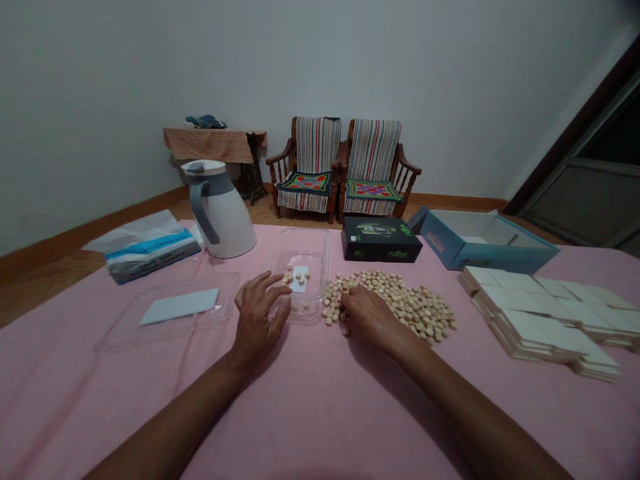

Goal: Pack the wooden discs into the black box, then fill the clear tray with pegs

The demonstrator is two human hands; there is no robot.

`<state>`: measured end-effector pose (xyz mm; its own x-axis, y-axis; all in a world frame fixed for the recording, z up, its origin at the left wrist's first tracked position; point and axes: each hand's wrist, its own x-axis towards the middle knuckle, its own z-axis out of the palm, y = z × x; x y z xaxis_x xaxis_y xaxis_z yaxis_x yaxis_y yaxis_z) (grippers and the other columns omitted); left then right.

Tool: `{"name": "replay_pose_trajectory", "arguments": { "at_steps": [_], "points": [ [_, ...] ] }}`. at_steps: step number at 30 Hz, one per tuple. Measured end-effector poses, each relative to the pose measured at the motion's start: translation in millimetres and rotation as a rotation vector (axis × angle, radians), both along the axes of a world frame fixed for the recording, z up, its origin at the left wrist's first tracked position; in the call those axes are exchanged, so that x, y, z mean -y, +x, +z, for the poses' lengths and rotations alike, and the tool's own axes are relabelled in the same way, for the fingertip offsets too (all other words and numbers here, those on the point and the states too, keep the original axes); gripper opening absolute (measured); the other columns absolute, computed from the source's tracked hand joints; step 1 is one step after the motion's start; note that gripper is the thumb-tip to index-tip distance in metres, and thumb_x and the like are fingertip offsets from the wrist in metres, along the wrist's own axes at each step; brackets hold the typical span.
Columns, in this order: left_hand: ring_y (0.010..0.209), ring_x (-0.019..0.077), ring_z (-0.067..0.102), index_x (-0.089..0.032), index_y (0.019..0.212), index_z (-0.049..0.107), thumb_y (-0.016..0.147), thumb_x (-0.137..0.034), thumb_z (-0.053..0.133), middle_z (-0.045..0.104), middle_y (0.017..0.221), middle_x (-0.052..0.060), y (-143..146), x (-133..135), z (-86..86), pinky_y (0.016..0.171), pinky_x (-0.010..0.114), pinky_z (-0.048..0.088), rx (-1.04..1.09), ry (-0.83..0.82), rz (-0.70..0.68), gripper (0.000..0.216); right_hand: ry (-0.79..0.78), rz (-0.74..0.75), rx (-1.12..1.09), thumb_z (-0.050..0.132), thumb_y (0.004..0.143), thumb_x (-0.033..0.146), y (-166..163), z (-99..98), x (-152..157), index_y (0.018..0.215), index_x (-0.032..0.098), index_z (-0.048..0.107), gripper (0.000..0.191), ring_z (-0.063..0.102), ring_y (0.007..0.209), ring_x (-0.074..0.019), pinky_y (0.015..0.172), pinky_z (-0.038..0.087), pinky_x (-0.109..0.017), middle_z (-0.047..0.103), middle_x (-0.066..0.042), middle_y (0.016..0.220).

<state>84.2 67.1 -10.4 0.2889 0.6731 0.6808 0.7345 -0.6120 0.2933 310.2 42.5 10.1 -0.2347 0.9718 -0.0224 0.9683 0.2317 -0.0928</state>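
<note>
A clear plastic box [323,250] lies with its lid up on the pink cloth. Inside it are a small white card [300,285] and several small round wooden pieces [301,276]. My left hand [260,317] rests at the box's left side, fingers apart, fingertips over its edge close to the pieces. To the right spreads a heap of similar wooden pieces [420,310]. My right hand [367,315] is at the heap's left part, fingers curled and pressed together; whatever lies between the fingertips is hidden.
Left are a second clear tray [230,293] with a white card [180,306], a tissue pack [150,247] and a white-grey jug [227,220]. A black box [381,240] and a blue open box [450,250] stand behind the heap. Stacked wooden squares [540,327] lie right.
</note>
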Motion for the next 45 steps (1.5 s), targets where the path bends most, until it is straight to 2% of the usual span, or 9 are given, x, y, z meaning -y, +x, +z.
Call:
{"name": "replay_pose_trajectory", "arguments": {
  "at_steps": [7, 11, 16, 21, 26, 31, 34, 40, 45],
  "points": [
    [0.123, 0.0281, 0.046, -0.020, 0.093, 0.063, 0.090, -0.027, 0.047, 0.061, 0.119, 0.010, -2.5, -1.9, -1.9, 0.100, 0.050, 0.036, 0.023, 0.026, -0.028, 0.018, 0.094, -0.038, -0.220, 0.051, 0.079, 0.012, 12.2, 6.3, -2.8, 0.085, 0.016, 0.061, 0.013, 0.058, 0.082, -0.0181, 0.069, 0.039, -0.027, 0.063, -0.009, 0.089],
    [0.123, 0.0278, 0.045, -0.018, 0.091, 0.062, 0.090, -0.026, 0.047, 0.061, 0.120, 0.011, -1.1, -0.7, -0.4, 0.102, 0.050, 0.036, 0.026, 0.033, -0.051, 0.017, 0.261, -0.007, -0.656, 0.055, 0.078, 0.012, 16.0, 23.8, -7.5, 0.091, 0.016, 0.060, 0.015, 0.060, 0.078, -0.0138, 0.071, 0.043, -0.025, 0.063, -0.005, 0.090],
    [0.123, 0.0270, 0.045, -0.019, 0.092, 0.061, 0.091, -0.026, 0.047, 0.061, 0.118, 0.011, 0.0, -1.2, 1.4, 0.102, 0.049, 0.036, 0.012, 0.038, -0.053, 0.016, 0.242, 0.103, -1.134, 0.050, 0.085, 0.018, 9.5, 30.9, -8.3, 0.109, 0.019, 0.057, 0.025, 0.065, 0.091, -0.0144, 0.078, 0.047, -0.027, 0.067, -0.006, 0.103],
    [0.123, 0.0275, 0.045, -0.019, 0.092, 0.061, 0.090, -0.026, 0.047, 0.061, 0.119, 0.010, -1.3, -0.8, 0.6, 0.101, 0.050, 0.035, 0.009, 0.035, -0.049, 0.016, 0.175, 0.106, -0.582, 0.052, 0.078, 0.009, 13.1, 32.3, -0.9, 0.081, 0.018, 0.066, 0.016, 0.062, 0.076, -0.0143, 0.069, 0.042, -0.025, 0.068, -0.003, 0.079],
    [0.123, 0.0274, 0.045, -0.020, 0.093, 0.062, 0.090, -0.026, 0.047, 0.061, 0.119, 0.010, -1.2, -0.8, 0.6, 0.101, 0.050, 0.036, 0.010, 0.034, -0.047, 0.016, -0.028, 0.245, -0.024, 0.053, 0.078, 0.010, 5.6, 21.2, 8.2, 0.076, 0.015, 0.067, 0.015, 0.062, 0.080, -0.0189, 0.066, 0.037, -0.027, 0.069, -0.009, 0.082],
    [0.124, 0.0270, 0.045, -0.020, 0.094, 0.061, 0.090, -0.026, 0.048, 0.061, 0.120, 0.010, -2.6, -1.4, -0.9, 0.101, 0.050, 0.035, 0.003, 0.032, -0.056, 0.015, -0.002, 0.293, 0.017, 0.045, 0.087, 0.014, -0.9, 8.4, 11.8, 0.085, 0.016, 0.066, 0.022, 0.061, 0.088, -0.0204, 0.080, 0.036, -0.032, 0.070, -0.010, 0.091],
    [0.124, 0.0273, 0.045, -0.020, 0.094, 0.061, 0.090, -0.026, 0.048, 0.061, 0.121, 0.010, -2.9, -1.0, -1.0, 0.101, 0.050, 0.036, 0.007, 0.027, -0.051, 0.016, -0.006, 0.258, -0.034, 0.048, 0.083, 0.013, 5.6, 16.0, 10.9, 0.082, 0.016, 0.065, 0.017, 0.061, 0.083, -0.0191, 0.074, 0.036, -0.030, 0.069, -0.009, 0.087],
    [0.125, 0.0265, 0.044, -0.021, 0.095, 0.062, 0.090, -0.026, 0.047, 0.060, 0.122, 0.009, 0.3, 1.6, 1.4, 0.102, 0.049, 0.035, 0.016, 0.002, -0.041, 0.017, 0.074, 0.060, -0.627, 0.055, 0.073, 0.011, 11.1, 36.8, 1.3, 0.081, 0.016, 0.062, 0.012, 0.057, 0.065, -0.0121, 0.059, 0.037, -0.023, 0.064, -0.001, 0.070],
    [0.123, 0.0267, 0.045, -0.021, 0.093, 0.062, 0.090, -0.027, 0.047, 0.061, 0.120, 0.009, 0.8, 1.7, 2.1, 0.102, 0.050, 0.035, 0.017, 0.003, -0.037, 0.016, 0.035, 0.017, -1.424, 0.058, 0.077, 0.025, -2.2, 29.2, -8.0, 0.106, 0.017, 0.060, 0.030, 0.067, 0.082, -0.0162, 0.071, 0.051, -0.030, 0.070, -0.007, 0.095]
  ]
}}
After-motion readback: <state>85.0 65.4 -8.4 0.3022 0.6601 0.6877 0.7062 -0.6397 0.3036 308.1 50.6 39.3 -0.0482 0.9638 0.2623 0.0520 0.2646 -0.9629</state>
